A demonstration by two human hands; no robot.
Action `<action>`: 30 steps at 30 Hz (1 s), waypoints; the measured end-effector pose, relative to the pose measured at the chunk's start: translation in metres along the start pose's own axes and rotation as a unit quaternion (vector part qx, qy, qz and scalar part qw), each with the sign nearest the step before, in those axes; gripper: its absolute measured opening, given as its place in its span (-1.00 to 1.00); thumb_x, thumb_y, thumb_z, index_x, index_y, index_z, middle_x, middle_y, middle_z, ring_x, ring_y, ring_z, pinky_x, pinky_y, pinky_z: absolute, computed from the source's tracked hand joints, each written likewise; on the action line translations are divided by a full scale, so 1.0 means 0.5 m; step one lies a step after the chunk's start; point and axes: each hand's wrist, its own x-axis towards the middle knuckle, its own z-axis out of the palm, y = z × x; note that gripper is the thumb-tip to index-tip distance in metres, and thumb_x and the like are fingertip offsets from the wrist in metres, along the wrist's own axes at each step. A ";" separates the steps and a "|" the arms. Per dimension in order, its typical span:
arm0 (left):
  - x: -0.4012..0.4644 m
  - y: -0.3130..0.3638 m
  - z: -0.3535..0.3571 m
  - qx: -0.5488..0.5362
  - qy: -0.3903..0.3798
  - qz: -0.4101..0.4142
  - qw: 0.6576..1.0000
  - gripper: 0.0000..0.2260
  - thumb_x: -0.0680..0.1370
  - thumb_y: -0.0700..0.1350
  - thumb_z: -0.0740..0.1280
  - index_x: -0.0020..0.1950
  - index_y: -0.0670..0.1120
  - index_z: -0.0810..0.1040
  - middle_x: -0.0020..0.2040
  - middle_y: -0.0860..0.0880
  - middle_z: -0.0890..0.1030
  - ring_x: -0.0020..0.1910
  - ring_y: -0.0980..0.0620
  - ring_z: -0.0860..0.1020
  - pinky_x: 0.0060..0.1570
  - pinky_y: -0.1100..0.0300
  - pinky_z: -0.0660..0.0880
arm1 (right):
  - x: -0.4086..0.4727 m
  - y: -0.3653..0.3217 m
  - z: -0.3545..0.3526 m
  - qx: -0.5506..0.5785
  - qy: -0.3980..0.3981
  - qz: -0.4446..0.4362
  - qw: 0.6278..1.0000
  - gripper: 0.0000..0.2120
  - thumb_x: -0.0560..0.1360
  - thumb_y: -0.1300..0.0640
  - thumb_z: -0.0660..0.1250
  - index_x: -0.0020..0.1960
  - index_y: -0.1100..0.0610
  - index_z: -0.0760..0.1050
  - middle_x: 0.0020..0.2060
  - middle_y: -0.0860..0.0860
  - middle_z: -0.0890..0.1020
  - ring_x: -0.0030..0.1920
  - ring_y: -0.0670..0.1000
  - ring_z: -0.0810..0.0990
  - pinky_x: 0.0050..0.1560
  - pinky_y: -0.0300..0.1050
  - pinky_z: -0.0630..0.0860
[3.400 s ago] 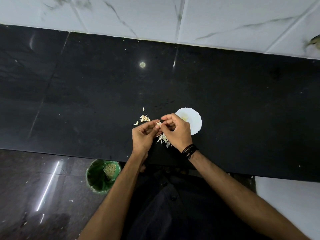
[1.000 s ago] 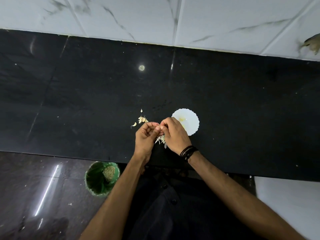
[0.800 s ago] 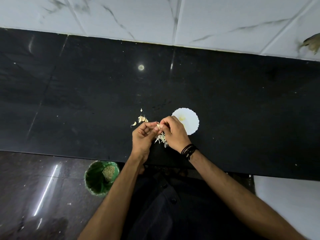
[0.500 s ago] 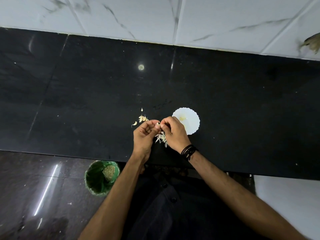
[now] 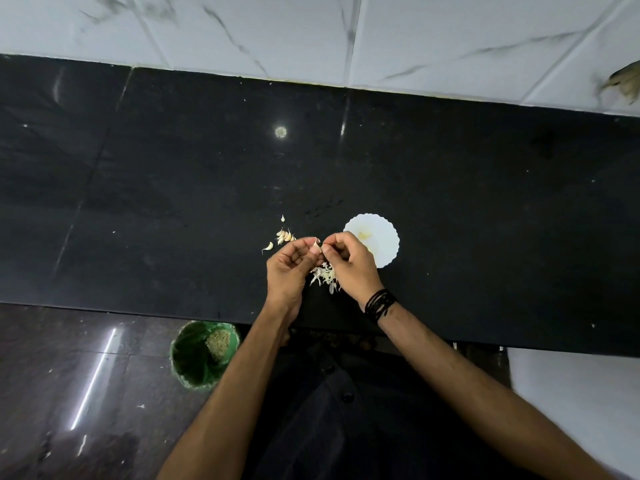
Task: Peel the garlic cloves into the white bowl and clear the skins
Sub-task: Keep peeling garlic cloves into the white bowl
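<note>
My left hand (image 5: 289, 268) and my right hand (image 5: 349, 265) meet over the black counter, fingertips together, both pinching one small garlic clove (image 5: 317, 244). Below them lies a heap of pale garlic skins (image 5: 323, 277). Several unpeeled cloves (image 5: 284, 235) are scattered just left of and beyond my left hand. The white scalloped bowl (image 5: 384, 244) stands right behind my right hand, with something pale yellow inside; my hand hides its near left part.
The black stone counter (image 5: 173, 202) runs the full width, with a white marble wall (image 5: 311, 36) behind. A green bin (image 5: 202, 355) holding scraps stands on the dark floor under the counter edge, left of my left forearm.
My hands have stayed together over the skins, fingers working slightly at the clove. The heap of skins shows a little more between the wrists than a second ago.
</note>
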 end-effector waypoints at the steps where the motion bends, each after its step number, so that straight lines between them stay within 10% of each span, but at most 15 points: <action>1: 0.001 0.001 0.000 -0.001 0.003 -0.003 1.000 -0.86 0.57 -0.35 0.36 0.12 -0.26 0.61 -0.17 -0.05 0.69 -0.21 0.09 0.64 -0.09 0.25 0.60 | -0.001 -0.002 -0.002 0.026 0.002 0.008 1.000 -0.88 0.56 0.16 0.40 0.09 0.12 0.59 -0.09 -0.05 0.68 -0.13 -0.24 0.61 -0.01 -0.31 0.56; 19: 0.001 0.014 -0.021 0.121 -0.052 0.030 0.991 -0.94 0.58 -0.33 0.37 -0.01 -0.22 0.62 -0.19 -0.05 0.69 -0.20 0.04 0.67 -0.11 0.23 0.63 | 0.004 -0.004 -0.034 0.000 -0.033 0.004 0.999 -0.88 0.36 0.19 0.61 -0.15 0.13 0.70 -0.25 -0.02 0.74 -0.17 -0.05 0.72 -0.05 -0.21 0.64; 25: 0.006 0.004 -0.020 0.224 -0.039 0.074 0.971 -0.91 0.60 -0.28 0.37 -0.05 -0.11 0.60 -0.21 -0.08 0.68 -0.27 -0.04 0.67 -0.11 0.07 0.64 | -0.001 0.000 -0.020 -0.072 -0.016 -0.043 0.996 -0.91 0.42 0.25 0.55 -0.18 0.12 0.67 -0.31 -0.11 0.68 -0.29 -0.29 0.62 -0.18 -0.47 0.48; 30: 0.009 -0.002 -0.009 0.207 0.007 0.055 0.977 -0.97 0.60 -0.25 0.37 -0.03 -0.18 0.60 -0.21 -0.14 0.69 -0.25 -0.08 0.68 -0.12 0.07 0.64 | -0.006 0.008 -0.006 -0.145 0.016 -0.133 0.980 -0.95 0.48 0.25 0.46 -0.12 0.13 0.62 -0.21 -0.07 0.67 -0.18 -0.11 0.63 -0.09 -0.19 0.57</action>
